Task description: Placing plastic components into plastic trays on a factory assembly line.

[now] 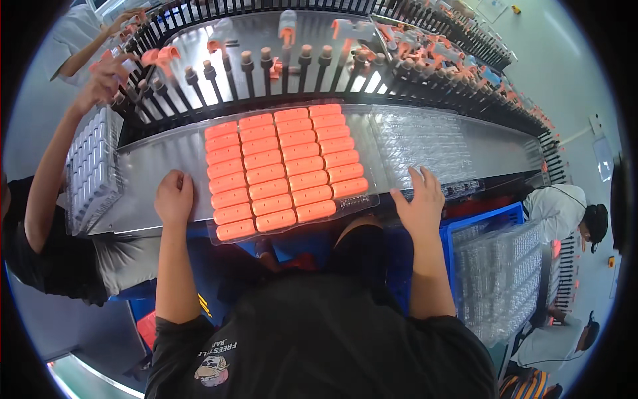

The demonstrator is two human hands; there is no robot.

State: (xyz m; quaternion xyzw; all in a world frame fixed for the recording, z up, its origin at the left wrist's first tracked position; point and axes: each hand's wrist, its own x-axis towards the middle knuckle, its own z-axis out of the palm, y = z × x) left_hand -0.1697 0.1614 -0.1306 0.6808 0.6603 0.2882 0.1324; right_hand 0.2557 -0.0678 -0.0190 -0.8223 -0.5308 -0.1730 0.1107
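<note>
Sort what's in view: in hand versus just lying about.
In hand: left hand beside the tray of orange pieces; right hand on the empty clear tray.

Lying about: peg conveyor, blue crate, stacked clear trays.

Illumination is bright and even, coming from overhead. Strong white glare lies on the metal bench (159, 156) along its far edge, between the black pegs (266, 70), and on the clear plastic trays (415, 136) toward its right end. The orange pieces (279, 169) are sharp and saturated at the centre. Shadow falls below the bench's near edge, where the black shirt (319, 332) loses detail. Fisheye distortion bends the bench into an arc; a black vignette fills the corners. Detail softens toward the rim.
</note>
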